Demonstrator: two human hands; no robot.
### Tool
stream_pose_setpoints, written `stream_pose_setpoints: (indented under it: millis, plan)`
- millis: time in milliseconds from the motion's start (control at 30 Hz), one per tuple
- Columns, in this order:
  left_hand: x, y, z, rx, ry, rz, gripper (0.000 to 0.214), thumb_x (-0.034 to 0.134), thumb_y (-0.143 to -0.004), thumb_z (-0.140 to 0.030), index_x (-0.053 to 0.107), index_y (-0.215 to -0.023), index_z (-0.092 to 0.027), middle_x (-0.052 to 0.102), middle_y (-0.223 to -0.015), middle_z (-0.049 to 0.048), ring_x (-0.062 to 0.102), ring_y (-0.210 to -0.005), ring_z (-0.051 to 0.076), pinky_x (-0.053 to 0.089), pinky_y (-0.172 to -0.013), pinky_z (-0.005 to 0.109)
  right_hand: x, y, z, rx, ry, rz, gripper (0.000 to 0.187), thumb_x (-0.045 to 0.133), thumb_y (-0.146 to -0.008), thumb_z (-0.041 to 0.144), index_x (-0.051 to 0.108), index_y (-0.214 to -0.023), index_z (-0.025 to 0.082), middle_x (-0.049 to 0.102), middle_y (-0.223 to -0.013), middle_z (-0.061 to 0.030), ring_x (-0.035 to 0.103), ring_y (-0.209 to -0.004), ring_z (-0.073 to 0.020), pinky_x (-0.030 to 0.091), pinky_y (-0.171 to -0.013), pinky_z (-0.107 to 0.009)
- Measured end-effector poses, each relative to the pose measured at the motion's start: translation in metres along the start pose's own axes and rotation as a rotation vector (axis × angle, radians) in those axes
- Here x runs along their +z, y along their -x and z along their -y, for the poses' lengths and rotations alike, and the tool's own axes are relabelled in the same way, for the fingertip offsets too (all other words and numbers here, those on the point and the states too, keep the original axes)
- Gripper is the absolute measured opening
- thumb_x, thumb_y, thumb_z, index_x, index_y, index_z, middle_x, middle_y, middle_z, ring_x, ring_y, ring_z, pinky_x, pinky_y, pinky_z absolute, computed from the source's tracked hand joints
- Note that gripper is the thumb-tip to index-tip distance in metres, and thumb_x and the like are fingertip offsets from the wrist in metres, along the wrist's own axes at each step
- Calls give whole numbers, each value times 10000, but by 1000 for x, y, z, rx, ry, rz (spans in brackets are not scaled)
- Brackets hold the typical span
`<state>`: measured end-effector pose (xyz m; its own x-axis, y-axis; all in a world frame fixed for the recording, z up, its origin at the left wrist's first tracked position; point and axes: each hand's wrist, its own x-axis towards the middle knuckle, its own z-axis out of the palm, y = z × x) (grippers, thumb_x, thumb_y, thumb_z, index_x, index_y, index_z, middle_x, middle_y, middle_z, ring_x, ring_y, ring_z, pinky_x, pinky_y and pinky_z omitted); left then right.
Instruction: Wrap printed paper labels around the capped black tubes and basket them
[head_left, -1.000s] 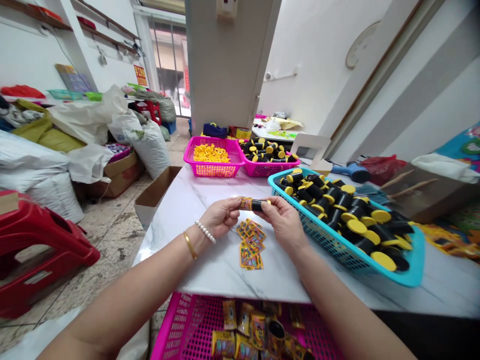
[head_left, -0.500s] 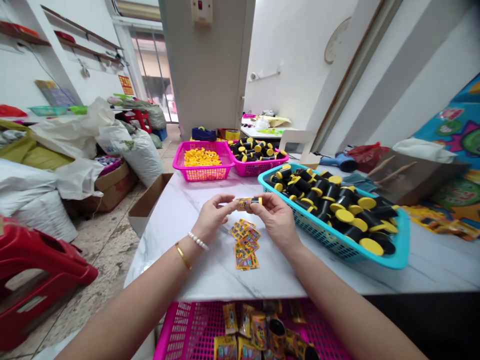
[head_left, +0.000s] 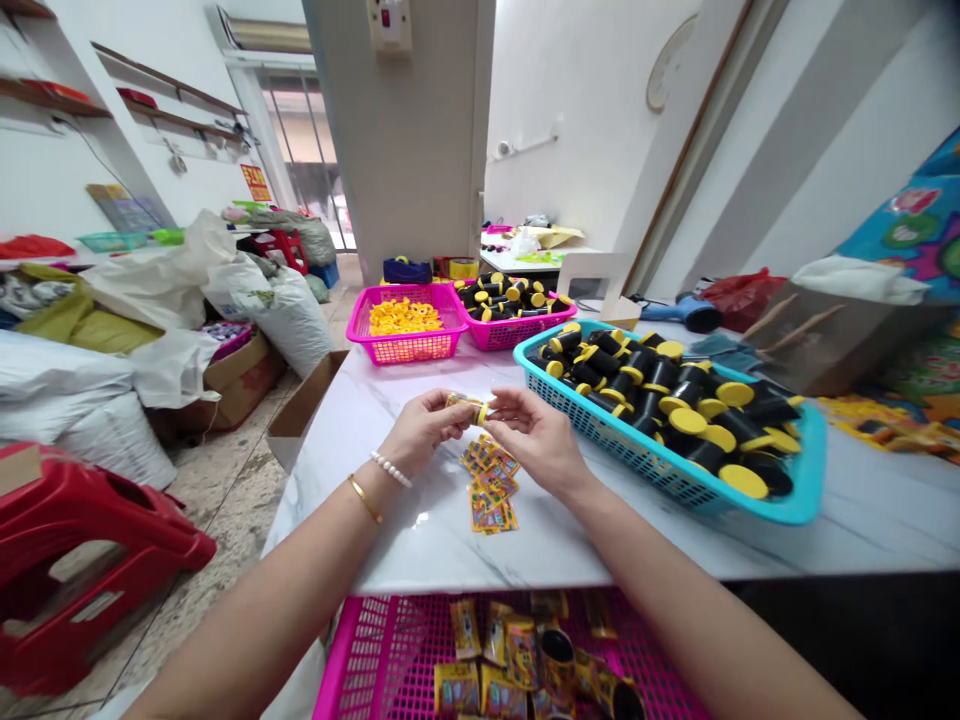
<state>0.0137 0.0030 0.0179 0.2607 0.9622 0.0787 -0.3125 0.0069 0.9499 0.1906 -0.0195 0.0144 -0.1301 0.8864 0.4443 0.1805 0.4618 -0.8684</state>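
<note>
Both my hands meet above the white marble table (head_left: 420,540). My left hand (head_left: 424,432) and my right hand (head_left: 534,438) pinch the two ends of a small black tube with a yellow cap (head_left: 470,405), now almost fully covered by an orange printed sleeve. Just below them a small stack of flat orange printed sleeves (head_left: 491,488) lies on the table. To the right stands a blue basket (head_left: 675,480) full of bare black tubes with yellow caps.
Two pink baskets at the far table edge hold yellow caps (head_left: 405,318) and black tubes (head_left: 510,298). A pink basket (head_left: 375,660) below the near edge holds sleeved tubes. A red stool (head_left: 82,560), sacks and boxes crowd the floor at left.
The orange sleeve has slid further along the tube, covering most of its black body. My hands have drawn closer together; the view shifted slightly.
</note>
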Motion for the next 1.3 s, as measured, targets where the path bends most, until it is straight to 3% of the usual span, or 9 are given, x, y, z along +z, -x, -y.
stream_pose_setpoints:
  millis: [100, 233, 467, 633, 700, 833, 933, 1133, 1300]
  plan:
    - [0, 0, 0, 4, 26, -21, 319, 826, -635, -302, 643, -805, -103, 643, -726, 30, 548, -611, 91, 393, -570, 221, 0, 1, 6, -42, 64, -17, 353, 719, -741, 236, 611, -1075, 193, 681, -1043, -65, 692, -854, -174, 596, -779, -319]
    - [3, 4, 0, 32, -26, 44, 314, 818, -656, -295, 644, -845, -114, 638, -734, 15, 544, -620, 90, 405, -589, 226, 0, 2, 9, -94, 148, -20, 177, 668, -784, 203, 640, -959, 194, 693, -894, -31, 690, -794, -159, 591, -769, -309]
    - [3, 7, 0, 101, -95, 91, 343, 807, -664, -284, 666, -939, -136, 661, -857, 28, 576, -736, 115, 425, -646, 230, 0, 2, 8, -142, 100, -10, 175, 657, -785, 183, 637, -959, 188, 679, -929, -34, 675, -826, -156, 584, -779, -307]
    - [0, 7, -7, 24, -161, 140, 395, 765, -718, -349, 645, -1035, -144, 657, -822, 28, 568, -660, 106, 402, -588, 227, -3, 4, 8, -302, 244, -35, 188, 650, -774, 168, 658, -957, 214, 680, -1005, -49, 650, -884, -178, 545, -859, -360]
    - [-1, 7, -7, 89, -219, 158, 347, 766, -717, -336, 657, -969, -124, 648, -806, 28, 561, -668, 102, 414, -621, 232, -1, 3, 6, -215, 173, -41, 186, 682, -758, 201, 667, -943, 208, 697, -980, -57, 660, -878, -189, 544, -860, -374]
    - [-1, 6, -5, 246, -290, 163, 347, 770, -710, -294, 642, -983, -122, 649, -898, 48, 587, -814, 143, 450, -761, 271, 3, -1, 1, 144, -168, -34, 286, 793, -660, 298, 660, -878, 169, 720, -842, -60, 688, -783, -196, 575, -772, -364]
    - [-1, 6, -6, 239, -349, 164, 353, 755, -727, -307, 635, -1005, -126, 639, -875, 41, 584, -776, 134, 459, -728, 262, 4, -3, -2, 207, -254, -3, 323, 825, -620, 314, 653, -848, 164, 718, -834, -54, 688, -778, -187, 574, -772, -351]
    - [-1, 5, -9, 116, -319, 139, 345, 691, -776, -440, 630, -864, -112, 609, -701, 10, 537, -567, 85, 395, -530, 211, 1, 0, -4, 30, -81, 48, 328, 742, -738, 286, 626, -1034, 206, 687, -883, -30, 687, -795, -177, 593, -727, -331]
    - [-4, 3, -3, 36, -157, 132, 403, 705, -742, -510, 628, -803, -119, 618, -700, 12, 520, -547, 70, 374, -526, 208, 3, 4, -1, -216, 187, 17, 237, 678, -791, 206, 643, -1026, 213, 654, -969, -41, 675, -812, -157, 606, -756, -317]
